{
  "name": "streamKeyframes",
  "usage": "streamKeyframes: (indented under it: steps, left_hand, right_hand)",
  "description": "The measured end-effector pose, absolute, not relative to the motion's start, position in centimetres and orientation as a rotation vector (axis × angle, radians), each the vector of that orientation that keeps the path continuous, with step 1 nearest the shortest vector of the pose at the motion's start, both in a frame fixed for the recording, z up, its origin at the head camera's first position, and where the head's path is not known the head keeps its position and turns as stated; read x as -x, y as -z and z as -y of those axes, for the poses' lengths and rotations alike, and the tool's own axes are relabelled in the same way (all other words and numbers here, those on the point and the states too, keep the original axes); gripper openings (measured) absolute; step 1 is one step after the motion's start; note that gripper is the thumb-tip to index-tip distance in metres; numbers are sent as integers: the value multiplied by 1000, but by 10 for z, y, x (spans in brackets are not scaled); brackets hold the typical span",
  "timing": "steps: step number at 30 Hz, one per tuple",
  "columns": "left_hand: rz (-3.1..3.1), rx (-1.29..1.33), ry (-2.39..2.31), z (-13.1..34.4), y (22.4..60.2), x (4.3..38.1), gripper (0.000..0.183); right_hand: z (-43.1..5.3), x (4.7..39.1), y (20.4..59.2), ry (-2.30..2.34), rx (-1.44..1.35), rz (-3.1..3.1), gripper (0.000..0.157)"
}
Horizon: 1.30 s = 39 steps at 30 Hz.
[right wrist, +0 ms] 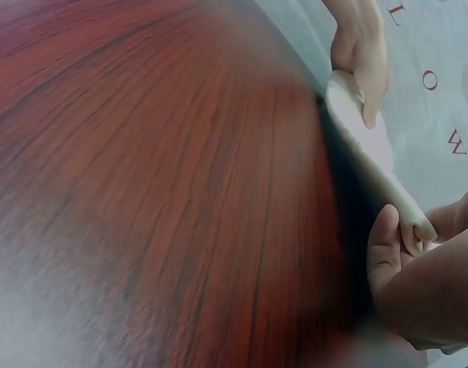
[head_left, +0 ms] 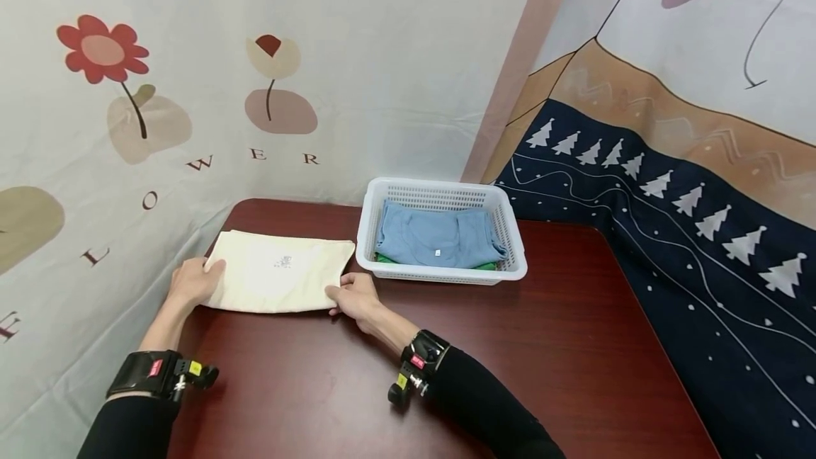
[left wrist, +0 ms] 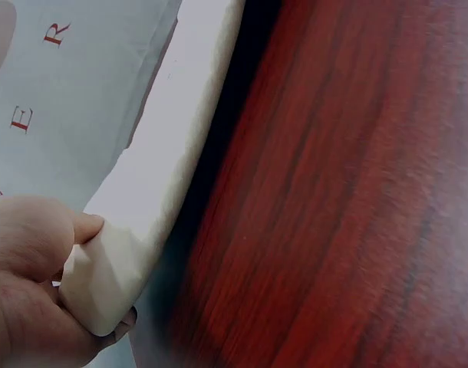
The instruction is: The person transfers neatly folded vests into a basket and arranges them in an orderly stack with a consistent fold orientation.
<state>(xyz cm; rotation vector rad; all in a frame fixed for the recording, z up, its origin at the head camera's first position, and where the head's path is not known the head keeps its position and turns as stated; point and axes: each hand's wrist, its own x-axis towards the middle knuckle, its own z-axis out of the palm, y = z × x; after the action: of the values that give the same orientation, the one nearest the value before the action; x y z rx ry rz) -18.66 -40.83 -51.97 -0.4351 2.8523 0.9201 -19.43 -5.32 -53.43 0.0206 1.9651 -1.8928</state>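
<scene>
A folded cream cloth (head_left: 274, 275) with a small grey print lies between my two hands at the table's left side. My left hand (head_left: 194, 280) grips its left end, thumb on top and fingers beneath; the left wrist view shows this hand (left wrist: 34, 276) pinching the thick folded end. At the right end, my right hand (head_left: 357, 297) pinches the near corner. In the right wrist view, the right hand (right wrist: 426, 284) holds one end of the cloth (right wrist: 376, 157). A dark shadow runs under the cloth's near edge in both wrist views.
Just right of the cloth stands a white plastic basket (head_left: 440, 276). It holds a folded blue garment (head_left: 440, 236) over a green one (head_left: 486, 266). The reddish-brown table (head_left: 510, 346) meets printed hangings (head_left: 395, 76) at the back and a dark tree-patterned one (head_left: 663, 246) at right.
</scene>
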Motion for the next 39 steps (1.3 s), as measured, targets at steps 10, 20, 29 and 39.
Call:
streamKeyframes:
  steps: [10, 20, 29, 39]
  left_hand:
    - [-2811, 470, -996, 392, 501, 157, 76]
    - [-2821, 554, -1066, 382, 501, 129, 69]
    - [-2836, 577, -1120, 366, 496, 98, 60]
    - [-2815, 608, -1153, 349, 490, 69, 49]
  right_hand:
    - [36, 187, 537, 1887, 10, -1926, 15]
    - [13, 174, 536, 1847, 90, -1920, 16]
    - [-9, 157, 532, 1770, 169, -1928, 19]
    - [-37, 137, 525, 1633, 327, -2033, 18]
